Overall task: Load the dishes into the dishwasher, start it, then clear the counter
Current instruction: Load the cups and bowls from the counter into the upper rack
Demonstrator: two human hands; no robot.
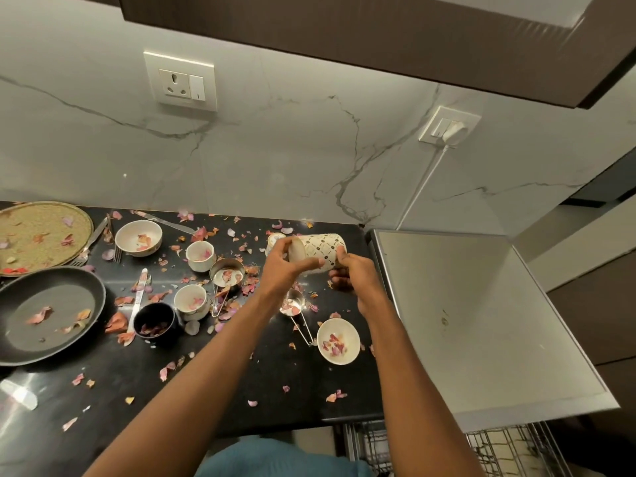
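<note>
A white patterned mug [321,250] lies tipped on its side above the black counter [220,370], its mouth facing left. My left hand [285,266] grips its rim end and my right hand [351,271] holds its base end. Below the hands sit a small steel measuring cup [292,302] and a white bowl [338,341] with petals in it. Two white cups [200,255] [191,301], a steel cup [227,271], a black cup [155,323] and a white bowl [138,237] stand further left. A wire dishwasher rack [499,445] shows at the bottom right.
A dark frying pan [48,315] and a woven round tray [41,232] sit at the left. Forks and spoons [137,297] lie among scattered petals. A white appliance top [481,321] adjoins the counter on the right, with a plugged cord [426,173] on the marble wall.
</note>
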